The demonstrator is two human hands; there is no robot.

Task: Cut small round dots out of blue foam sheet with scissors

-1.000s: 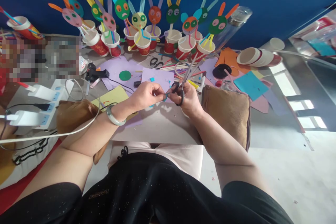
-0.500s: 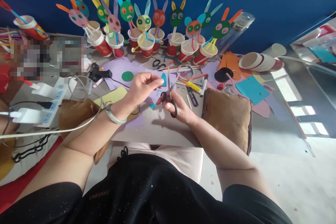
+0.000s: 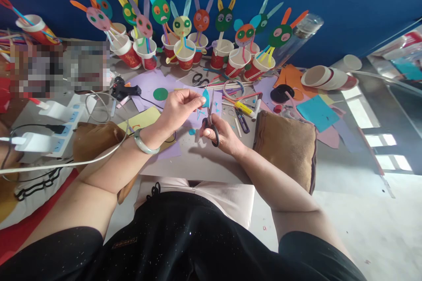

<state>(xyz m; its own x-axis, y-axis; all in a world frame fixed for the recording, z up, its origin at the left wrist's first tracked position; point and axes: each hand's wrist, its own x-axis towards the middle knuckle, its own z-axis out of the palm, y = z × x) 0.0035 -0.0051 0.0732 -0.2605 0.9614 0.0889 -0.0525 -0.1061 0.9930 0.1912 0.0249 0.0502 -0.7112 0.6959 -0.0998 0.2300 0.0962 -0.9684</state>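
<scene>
My left hand (image 3: 183, 107) pinches a small blue paper piece (image 3: 206, 97) between thumb and fingers, its outer edge curved. Close to its right, my right hand (image 3: 226, 134) is wrapped round the dark handles of a pair of scissors (image 3: 211, 106). The scissor blades point up and away from me, nearly together, right beside the paper piece. Under the hands lies a purple paper sheet (image 3: 216, 99) with small blue offcuts on it. A small blue round bit (image 3: 192, 132) rests on the table just below. A green paper circle (image 3: 160, 93) lies left of the hands.
Paper cups with rabbit-face figures (image 3: 184, 55) line the back wall. A glue gun (image 3: 120, 90) and a power strip (image 3: 70, 123) with cables are at left. A yellow utility knife (image 3: 244, 108), a brown cushion (image 3: 285, 149), blue paper (image 3: 317, 113) and tipped cups (image 3: 316, 77) are at right.
The scissor blades, spread apart before, have closed together. My right hand has shifted slightly, and the blue paper piece has turned a little in my left fingers.
</scene>
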